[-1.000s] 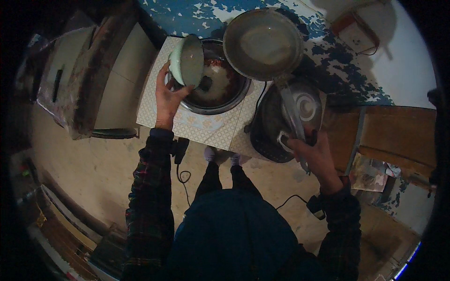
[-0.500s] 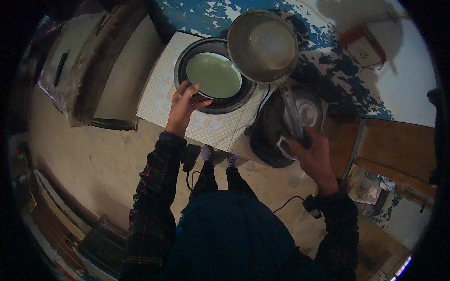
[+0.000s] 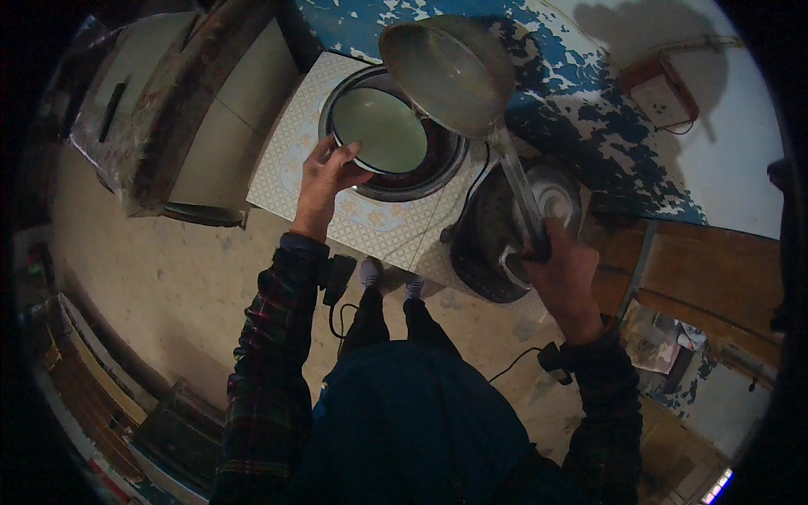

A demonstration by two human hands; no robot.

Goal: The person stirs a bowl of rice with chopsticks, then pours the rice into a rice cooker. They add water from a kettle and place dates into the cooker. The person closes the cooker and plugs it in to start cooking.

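My left hand [image 3: 324, 181] is closed on the near-left rim of a pale green bowl [image 3: 383, 130], thumb over the edge. The bowl is tilted above a round black pot [image 3: 438, 178] on a patterned tiled stove top [image 3: 379, 223]. My right hand [image 3: 566, 273] grips the dark end of the handle of a long-handled metal dipper [image 3: 450, 80]. The dipper tips toward the bowl, its rim just over the bowl's right side. A thin glint shows at that rim; I cannot make out whether liquid is running.
Right of the pot sits a dark appliance [image 3: 488, 244] with a shiny round lid [image 3: 555, 198] and a cord. A socket box [image 3: 661, 93] is fixed to the wall over peeling blue paint [image 3: 581, 126]. A cabinet [image 3: 223, 143] stands at left, wooden boards [image 3: 707, 261] at right.
The dipper has moved left and tipped over toward the bowl. My left hand has shifted the bowl slightly left and tilted it, so more of the pot's inside shows.
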